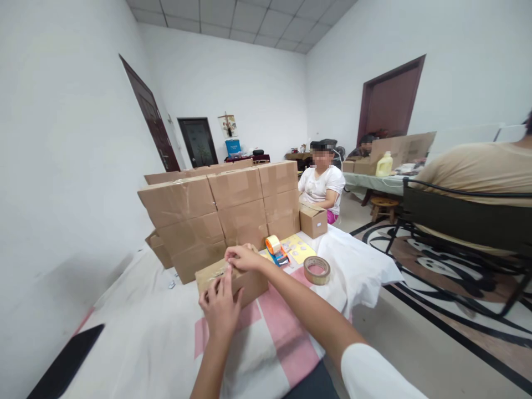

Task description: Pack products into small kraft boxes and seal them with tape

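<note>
A brown cardboard box [255,289] lies on the cloth in front of me, with shiny clear tape on its top. My left hand [220,303] rests on the near left part of this box, its fingers spread over the top and side. Over the top of the same box, my right hand [244,258] has its fingers bent and pinched together close to the left fingertips; whatever is between them is too small to make out. Beyond the right wrist stand a tape dispenser [277,250] with a yellowish roll and, nearer, a wide roll of tape [317,270].
Stacked cardboard boxes [239,191] form a wall behind my hands. A smaller box [313,220] stands at the table's right corner, near a seated person [322,183]. Yellow sheet [299,249] lies by the dispenser. Another person sits in a chair [465,221] at right.
</note>
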Motion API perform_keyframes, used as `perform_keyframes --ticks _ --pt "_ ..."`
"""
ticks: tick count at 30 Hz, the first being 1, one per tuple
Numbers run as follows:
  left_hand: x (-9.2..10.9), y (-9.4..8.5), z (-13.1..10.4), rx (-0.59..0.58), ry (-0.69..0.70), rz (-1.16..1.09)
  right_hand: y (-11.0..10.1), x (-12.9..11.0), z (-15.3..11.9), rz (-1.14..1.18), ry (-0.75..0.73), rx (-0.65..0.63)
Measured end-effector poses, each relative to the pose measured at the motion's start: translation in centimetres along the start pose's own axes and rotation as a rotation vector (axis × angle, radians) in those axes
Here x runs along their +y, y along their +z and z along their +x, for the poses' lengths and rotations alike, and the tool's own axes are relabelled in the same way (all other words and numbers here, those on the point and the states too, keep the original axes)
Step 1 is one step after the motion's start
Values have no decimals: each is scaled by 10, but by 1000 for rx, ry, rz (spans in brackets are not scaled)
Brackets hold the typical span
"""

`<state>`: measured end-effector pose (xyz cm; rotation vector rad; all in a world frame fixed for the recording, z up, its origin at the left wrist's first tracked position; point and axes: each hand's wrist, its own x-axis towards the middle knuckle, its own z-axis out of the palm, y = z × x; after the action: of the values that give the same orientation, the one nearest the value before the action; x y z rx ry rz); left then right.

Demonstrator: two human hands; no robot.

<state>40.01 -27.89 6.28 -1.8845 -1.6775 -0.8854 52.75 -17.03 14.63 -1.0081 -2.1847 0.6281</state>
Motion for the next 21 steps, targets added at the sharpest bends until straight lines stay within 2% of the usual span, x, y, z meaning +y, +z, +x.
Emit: perform_keyframes --ticks 6,16,21 --pt "1 0 1 -5 1 11 -2 -2 -2 -58 8 20" --pt "7 -17 16 -108 -36 10 -3 -1 -3 -36 12 20" --pt "6 -17 13 -108 -38 -13 0 1 -1 -34 14 -3"
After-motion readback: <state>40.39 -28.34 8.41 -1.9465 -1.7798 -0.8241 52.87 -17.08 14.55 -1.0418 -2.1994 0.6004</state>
